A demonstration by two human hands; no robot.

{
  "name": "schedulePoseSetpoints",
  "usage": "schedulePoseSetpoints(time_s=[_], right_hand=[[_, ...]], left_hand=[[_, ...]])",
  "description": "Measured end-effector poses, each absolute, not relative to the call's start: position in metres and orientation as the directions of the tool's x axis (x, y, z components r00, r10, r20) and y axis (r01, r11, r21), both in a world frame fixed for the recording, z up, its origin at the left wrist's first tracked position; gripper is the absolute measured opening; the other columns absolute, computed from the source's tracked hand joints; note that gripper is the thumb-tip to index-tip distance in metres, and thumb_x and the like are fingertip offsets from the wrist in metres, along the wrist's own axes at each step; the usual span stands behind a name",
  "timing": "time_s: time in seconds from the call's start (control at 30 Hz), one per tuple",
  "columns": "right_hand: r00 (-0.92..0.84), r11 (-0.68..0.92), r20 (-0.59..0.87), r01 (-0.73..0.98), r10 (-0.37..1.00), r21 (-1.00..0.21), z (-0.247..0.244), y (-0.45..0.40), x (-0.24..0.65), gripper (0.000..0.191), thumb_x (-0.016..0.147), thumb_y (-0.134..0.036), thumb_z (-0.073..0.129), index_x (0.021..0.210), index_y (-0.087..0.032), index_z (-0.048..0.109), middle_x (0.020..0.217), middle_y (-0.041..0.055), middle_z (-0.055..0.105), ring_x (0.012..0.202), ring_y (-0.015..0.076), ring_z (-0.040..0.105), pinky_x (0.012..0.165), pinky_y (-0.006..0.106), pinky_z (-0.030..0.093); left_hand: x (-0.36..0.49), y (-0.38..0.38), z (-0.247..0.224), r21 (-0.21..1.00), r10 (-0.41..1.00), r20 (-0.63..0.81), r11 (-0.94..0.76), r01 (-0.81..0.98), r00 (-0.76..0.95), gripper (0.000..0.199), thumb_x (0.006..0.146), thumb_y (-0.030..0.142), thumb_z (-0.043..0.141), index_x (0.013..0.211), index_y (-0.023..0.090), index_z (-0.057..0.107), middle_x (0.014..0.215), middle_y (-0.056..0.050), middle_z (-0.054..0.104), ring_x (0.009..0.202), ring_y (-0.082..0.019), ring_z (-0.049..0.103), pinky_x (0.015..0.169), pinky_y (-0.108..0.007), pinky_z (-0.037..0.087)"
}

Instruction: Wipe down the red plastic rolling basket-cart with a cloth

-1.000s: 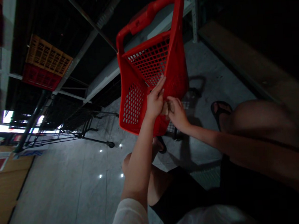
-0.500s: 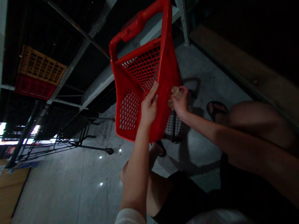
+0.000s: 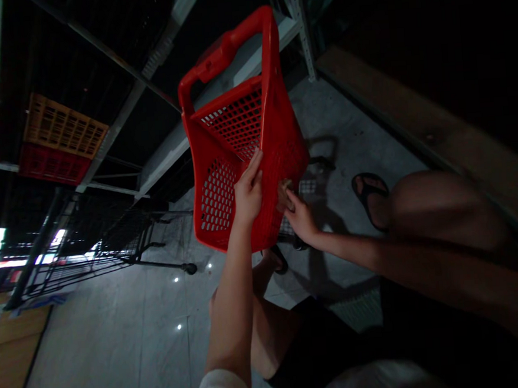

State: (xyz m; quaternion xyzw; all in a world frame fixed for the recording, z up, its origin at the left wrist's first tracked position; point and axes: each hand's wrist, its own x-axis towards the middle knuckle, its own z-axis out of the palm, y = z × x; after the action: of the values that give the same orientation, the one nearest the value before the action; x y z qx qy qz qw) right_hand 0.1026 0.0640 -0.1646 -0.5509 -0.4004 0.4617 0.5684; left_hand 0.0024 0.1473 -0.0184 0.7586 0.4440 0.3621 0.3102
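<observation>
A red plastic basket (image 3: 270, 128) with lattice walls and a long handle stands tilted in front of me. My left hand (image 3: 249, 192) rests on the rim of its near side, fingers extended along the edge and wrapped partly over it. To the right, my right hand (image 3: 300, 218) pinches a crumpled tan cloth (image 3: 285, 193) and presses it against the outside of the basket's side wall, toward the lower end.
Metal shelving with a yellow crate (image 3: 65, 126) over a dark red crate (image 3: 55, 164) stands at the left. A black wire cart (image 3: 124, 242) is below it. My sandaled foot (image 3: 375, 200) is on the grey floor (image 3: 101, 347).
My right hand and the cloth have moved down and left along the basket's side. The basket and my left hand appear slightly further left in the view.
</observation>
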Motion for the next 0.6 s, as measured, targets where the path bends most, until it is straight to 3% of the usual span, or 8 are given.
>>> schedulePoseSetpoints(time_s=[0.07, 0.17, 0.23, 0.33, 0.47, 0.53, 0.6], right_hand=[[0.241, -0.040, -0.060, -0.086, 0.969, -0.996, -0.164, 0.055, 0.100, 0.034, 0.082, -0.037, 0.071, 0.114, -0.025, 0.072, 0.120, 0.0096, 0.081, 0.111, 0.0328, 0.075, 0.103, 0.050, 0.061], [0.274, -0.014, -0.036, -0.082, 0.961, -0.997, -0.158, 0.067, 0.107, 0.020, 0.080, -0.029, 0.067, 0.100, -0.026, 0.068, 0.106, 0.0064, 0.078, 0.102, 0.0293, 0.072, 0.100, 0.048, 0.060], [0.327, 0.004, -0.019, -0.071, 0.945, -0.997, -0.151, 0.089, 0.118, 0.020, 0.079, -0.022, 0.063, 0.098, -0.026, 0.066, 0.114, 0.0081, 0.074, 0.112, 0.0278, 0.068, 0.108, 0.047, 0.056], [0.440, 0.046, 0.026, -0.036, 0.898, -0.998, -0.140, 0.131, 0.140, 0.031, 0.077, -0.012, 0.060, 0.104, -0.026, 0.066, 0.131, 0.0107, 0.066, 0.129, 0.0247, 0.058, 0.122, 0.045, 0.046], [0.630, 0.058, 0.027, -0.029, 0.776, -0.998, -0.130, 0.182, 0.163, 0.053, 0.075, -0.008, 0.064, 0.126, -0.020, 0.062, 0.139, 0.0124, 0.061, 0.132, 0.0227, 0.054, 0.125, 0.046, 0.042], [0.639, 0.031, -0.014, -0.059, 0.769, -0.998, -0.128, 0.196, 0.165, 0.047, 0.076, -0.007, 0.062, 0.122, -0.017, 0.064, 0.135, 0.0121, 0.064, 0.130, 0.0229, 0.057, 0.125, 0.048, 0.042], [0.606, 0.019, -0.041, -0.092, 0.795, -0.996, -0.128, 0.197, 0.158, 0.040, 0.079, -0.006, 0.056, 0.116, -0.017, 0.066, 0.129, 0.0105, 0.068, 0.127, 0.0224, 0.062, 0.124, 0.049, 0.044]], left_hand=[[0.002, 0.148, -0.019, 0.786, 0.900, 0.271, -0.412, 0.461, 0.341, 0.039, 0.101, 0.056, 0.059, 0.139, 0.062, 0.068, 0.161, 0.027, 0.055, 0.164, -0.023, 0.044, 0.145, -0.047, 0.028], [0.003, 0.148, -0.020, 0.771, 0.888, 0.295, -0.439, 0.461, 0.353, 0.045, 0.105, 0.042, 0.055, 0.149, 0.044, 0.067, 0.167, 0.015, 0.054, 0.164, -0.026, 0.044, 0.146, -0.053, 0.023], [0.004, 0.147, -0.020, 0.766, 0.878, 0.299, -0.454, 0.454, 0.374, 0.048, 0.106, 0.034, 0.053, 0.153, 0.036, 0.065, 0.170, 0.009, 0.052, 0.164, -0.025, 0.043, 0.146, -0.054, 0.021], [0.005, 0.146, -0.020, 0.764, 0.874, 0.293, -0.458, 0.455, 0.387, 0.049, 0.107, 0.033, 0.052, 0.154, 0.034, 0.064, 0.171, 0.007, 0.051, 0.165, -0.025, 0.042, 0.146, -0.054, 0.021], [0.005, 0.144, -0.021, 0.779, 0.874, 0.301, -0.456, 0.430, 0.382, 0.045, 0.108, 0.046, 0.053, 0.151, 0.043, 0.066, 0.169, 0.016, 0.052, 0.165, -0.027, 0.041, 0.147, -0.052, 0.022], [0.006, 0.143, -0.021, 0.786, 0.876, 0.294, -0.450, 0.425, 0.383, 0.045, 0.109, 0.044, 0.053, 0.152, 0.044, 0.065, 0.169, 0.017, 0.051, 0.165, -0.027, 0.042, 0.147, -0.051, 0.023], [0.007, 0.141, -0.020, 0.782, 0.879, 0.283, -0.444, 0.438, 0.385, 0.048, 0.109, 0.035, 0.051, 0.155, 0.036, 0.064, 0.171, 0.010, 0.050, 0.165, -0.025, 0.043, 0.146, -0.052, 0.023]])
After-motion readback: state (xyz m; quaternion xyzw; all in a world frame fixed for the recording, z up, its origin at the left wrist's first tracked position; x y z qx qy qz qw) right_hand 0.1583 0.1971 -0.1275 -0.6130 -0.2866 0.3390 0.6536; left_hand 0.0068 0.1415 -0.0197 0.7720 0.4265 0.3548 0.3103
